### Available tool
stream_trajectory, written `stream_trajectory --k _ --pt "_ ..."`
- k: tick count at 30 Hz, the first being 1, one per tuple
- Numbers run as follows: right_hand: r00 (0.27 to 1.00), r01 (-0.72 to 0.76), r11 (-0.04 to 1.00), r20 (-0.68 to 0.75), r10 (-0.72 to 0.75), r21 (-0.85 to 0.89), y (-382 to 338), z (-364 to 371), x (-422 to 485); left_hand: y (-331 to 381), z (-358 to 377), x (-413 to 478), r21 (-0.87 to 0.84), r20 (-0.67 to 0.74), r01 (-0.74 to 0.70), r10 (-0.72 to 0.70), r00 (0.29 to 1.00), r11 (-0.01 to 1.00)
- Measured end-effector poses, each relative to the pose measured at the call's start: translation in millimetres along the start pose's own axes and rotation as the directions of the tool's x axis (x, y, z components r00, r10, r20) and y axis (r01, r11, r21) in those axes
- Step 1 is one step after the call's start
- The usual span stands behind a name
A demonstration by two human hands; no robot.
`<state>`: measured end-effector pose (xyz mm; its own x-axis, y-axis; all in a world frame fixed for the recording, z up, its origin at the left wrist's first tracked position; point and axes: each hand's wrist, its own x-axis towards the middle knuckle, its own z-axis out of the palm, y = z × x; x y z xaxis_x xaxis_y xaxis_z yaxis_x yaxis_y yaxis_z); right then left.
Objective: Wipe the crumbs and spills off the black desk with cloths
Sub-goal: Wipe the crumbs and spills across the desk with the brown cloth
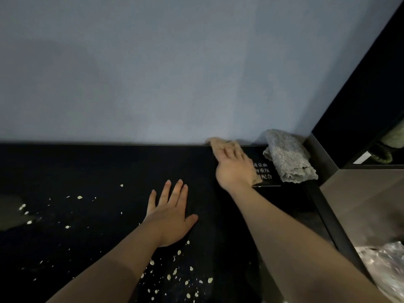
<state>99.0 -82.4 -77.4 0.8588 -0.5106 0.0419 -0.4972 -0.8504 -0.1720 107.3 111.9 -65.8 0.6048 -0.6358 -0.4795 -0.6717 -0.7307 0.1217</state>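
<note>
The black desk (87, 167) runs along a grey-blue wall. Pale crumbs (175, 272) lie scattered over its near part, and more crumbs (79, 197) sit to the left beside a dull wet smear (11, 213). My left hand (170, 213) rests flat on the desk, fingers spread, holding nothing. My right hand (234, 169) reaches to the back edge and lies on a tan cloth (218, 145), which is blurred and partly hidden under the fingers. A grey cloth (288, 156) lies bunched in the back right corner, untouched.
A small black sign (264, 171) with white characters lies under the cloths at the back right. A dark cabinet (360, 106) with an open shelf rises on the right. Crinkled clear plastic (384, 265) sits at the lower right, past the desk's edge.
</note>
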Motion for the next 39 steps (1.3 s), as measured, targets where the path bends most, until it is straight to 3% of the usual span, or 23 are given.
stream_trajectory --k 2,5,7,8,9,11,13,14,16,17,19,21,23,25,27,29,31,34,36,37,39 --pt "0.984 0.174 0.985 -0.021 -0.174 0.012 -18 0 -29 0 0 0 0.006 0.002 0.000 0.000 1.000 1.000" --pt "0.864 0.499 0.859 0.006 -0.503 0.113 -5 -7 -75 0 0 0 0.001 0.005 -0.007 0.007 1.000 1.000" --pt "0.799 0.594 0.789 -0.001 -0.601 0.154 16 -16 -84 1 0 0 0.000 -0.001 -0.007 0.007 1.000 1.000" --pt "0.788 0.615 0.769 -0.093 -0.609 0.176 25 -17 -83 0 0 0 0.001 -0.003 -0.007 0.007 1.000 1.000" --pt "0.821 0.568 0.791 -0.223 -0.525 0.226 32 -17 -76 0 0 0 0.002 -0.006 -0.007 0.007 1.000 1.000" --pt "0.895 0.352 0.844 -0.409 -0.178 0.404 41 -21 -51 0 1 1 -0.007 -0.010 -0.002 0.002 1.000 1.000" --pt "0.943 0.117 0.886 -0.330 0.043 0.450 42 -23 -22 1 1 0 -0.005 -0.009 0.001 -0.001 1.000 1.000" --pt "0.973 0.018 0.936 -0.222 0.065 0.352 43 -18 -10 1 1 0 0.003 -0.011 0.001 -0.001 1.000 1.000" --pt "0.998 -0.044 0.987 -0.029 0.049 0.152 37 -12 -2 1 1 0 0.010 -0.015 0.005 -0.005 1.000 1.000" --pt "0.999 -0.029 0.990 0.016 0.027 0.138 33 -9 -5 1 1 0 0.008 -0.015 0.007 -0.007 1.000 1.000" --pt "0.987 0.161 0.973 -0.013 -0.161 0.168 23 -4 -35 1 1 0 0.009 -0.007 0.007 -0.007 1.000 1.000" --pt "0.893 0.450 0.875 -0.095 -0.440 0.178 18 0 -90 1 1 0 0.005 -0.001 0.009 -0.009 1.000 1.000" --pt "0.808 0.589 0.796 -0.111 -0.578 0.141 29 -3 -130 1 0 -1 0.001 0.004 0.002 -0.002 1.000 1.000" --pt "0.841 0.539 0.839 -0.109 -0.530 0.076 48 -10 -121 1 0 -1 0.004 0.008 0.004 -0.004 1.000 1.000" --pt "0.948 0.301 0.954 -0.115 -0.298 0.009 63 -19 -88 2 -1 -1 0.011 -0.001 0.011 -0.011 1.000 1.000" --pt "0.991 0.126 0.992 -0.040 -0.126 -0.001 65 -17 -69 1 0 -1 0.005 -0.012 0.018 -0.018 1.000 1.000" --pt "0.986 0.163 0.985 -0.042 -0.161 0.062 56 -11 -83 2 2 -1 0.002 -0.014 0.016 -0.016 1.000 1.000" --pt "0.913 0.406 0.907 -0.100 -0.396 0.110 53 -2 -131 6 0 -3 -0.004 -0.015 0.022 -0.022 1.000 1.000" --pt "0.911 0.412 0.908 -0.067 -0.407 0.080 70 -4 -145 12 -1 -6 -0.035 -0.027 0.044 -0.045 0.999 0.998" --pt "0.938 0.334 0.942 -0.118 -0.327 0.041 85 -5 -148 17 -1 -8 -0.047 -0.045 0.061 -0.063 0.997 0.997" --pt "0.985 -0.019 0.999 -0.170 0.026 0.041 112 -14 -149 32 2 -15 -0.059 -0.091 0.065 -0.070 0.993 0.996"
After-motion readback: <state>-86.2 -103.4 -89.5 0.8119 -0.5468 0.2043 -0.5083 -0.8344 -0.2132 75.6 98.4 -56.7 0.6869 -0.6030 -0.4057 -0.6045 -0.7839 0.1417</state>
